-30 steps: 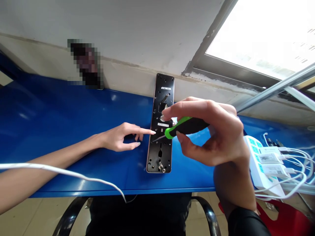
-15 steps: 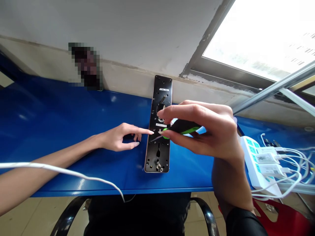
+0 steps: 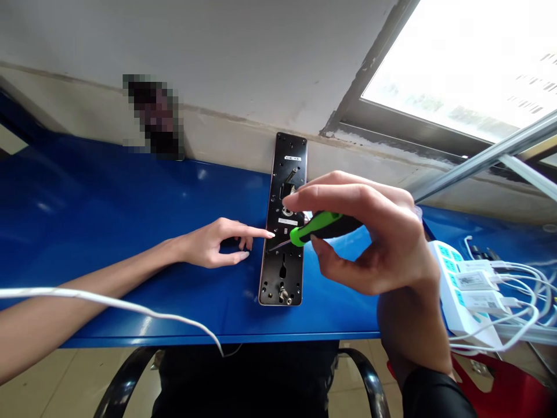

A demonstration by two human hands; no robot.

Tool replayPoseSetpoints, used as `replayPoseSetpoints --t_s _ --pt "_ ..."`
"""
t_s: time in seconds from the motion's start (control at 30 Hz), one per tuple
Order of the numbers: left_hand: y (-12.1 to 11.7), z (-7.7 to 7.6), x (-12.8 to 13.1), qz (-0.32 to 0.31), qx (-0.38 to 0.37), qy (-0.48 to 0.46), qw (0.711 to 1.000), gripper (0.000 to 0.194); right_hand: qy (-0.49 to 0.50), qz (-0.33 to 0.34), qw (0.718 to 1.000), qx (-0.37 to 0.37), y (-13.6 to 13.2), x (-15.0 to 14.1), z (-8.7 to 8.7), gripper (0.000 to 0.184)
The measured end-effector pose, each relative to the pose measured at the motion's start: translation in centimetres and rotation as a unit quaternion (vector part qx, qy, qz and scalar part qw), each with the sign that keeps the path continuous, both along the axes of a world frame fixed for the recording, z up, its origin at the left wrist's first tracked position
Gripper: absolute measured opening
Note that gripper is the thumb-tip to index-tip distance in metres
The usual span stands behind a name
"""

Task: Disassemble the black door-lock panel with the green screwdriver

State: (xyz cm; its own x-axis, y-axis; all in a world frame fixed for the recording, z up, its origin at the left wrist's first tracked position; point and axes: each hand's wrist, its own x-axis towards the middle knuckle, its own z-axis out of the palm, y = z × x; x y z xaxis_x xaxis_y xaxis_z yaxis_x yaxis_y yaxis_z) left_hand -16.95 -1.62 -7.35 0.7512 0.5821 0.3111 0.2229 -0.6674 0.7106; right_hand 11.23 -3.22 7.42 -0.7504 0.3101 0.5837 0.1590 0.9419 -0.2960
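A long black panel (image 3: 283,276), which looks like a door lock's back plate with holes, small screws and white labels, lies on the blue table. My left hand (image 3: 217,244) rests on its left side, index finger stretched out so that the tip reaches the panel's surface; it holds nothing. Above the panel's right edge, my right hand (image 3: 378,238) grips a green-and-black screwdriver (image 3: 319,225). The thumb is bent below the handle, apart from its front. The screwdriver's shaft slants down left, its tip at the panel's left side near my left fingertip. The handle's rear is hidden by my palm.
A white power strip (image 3: 456,290) with plugged-in adapters and white cables sits at the right. Another white cable (image 3: 130,307) crosses my left forearm. The wall (image 3: 226,133) stands right behind the blue table (image 3: 108,220). A pixelated patch (image 3: 156,119) covers something at the back left.
My right thumb has moved back and down off the handle's front, showing more green. The screwdriver handle has turned; its tip stays at about the same place. My left hand keeps its pose.
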Motion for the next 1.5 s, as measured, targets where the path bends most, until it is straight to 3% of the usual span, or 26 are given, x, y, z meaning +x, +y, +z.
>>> replayPoseSetpoints --t_s 0.17,0.37,0.57,0.73,0.97,1.13,1.5 --pt "0.1 -0.2 -0.1 -0.010 -0.009 0.000 1.000 0.061 0.019 -0.015 1.000 0.012 0.0 0.0 -0.2 0.037" --pt "0.1 -0.2 0.0 -0.005 -0.001 -0.003 1.000 0.059 -0.009 -0.028 1.000 -0.011 -0.1 0.2 -0.4 0.059" --pt "0.3 -0.5 -0.1 -0.009 -0.011 0.002 1.000 0.057 0.014 -0.022 0.999 0.020 0.1 0.3 -0.2 0.028" --pt "0.2 -0.3 -0.2 -0.007 -0.014 0.003 1.000 0.055 0.014 -0.004 1.000 0.001 0.1 0.3 -0.2 0.056" --pt "0.3 -0.5 -0.2 -0.011 0.001 -0.003 1.000 0.058 0.003 -0.063 0.998 -0.001 0.1 0.8 -0.6 0.052" --pt "0.1 -0.4 -0.1 -0.004 0.027 0.011 1.000 0.059 -0.003 -0.033 0.999 -0.016 0.2 0.8 -0.7 0.066" --pt "0.3 -1.3 0.5 0.042 0.151 0.033 0.987 0.040 0.012 -0.037 0.999 -0.018 0.7 0.8 -1.1 0.069"
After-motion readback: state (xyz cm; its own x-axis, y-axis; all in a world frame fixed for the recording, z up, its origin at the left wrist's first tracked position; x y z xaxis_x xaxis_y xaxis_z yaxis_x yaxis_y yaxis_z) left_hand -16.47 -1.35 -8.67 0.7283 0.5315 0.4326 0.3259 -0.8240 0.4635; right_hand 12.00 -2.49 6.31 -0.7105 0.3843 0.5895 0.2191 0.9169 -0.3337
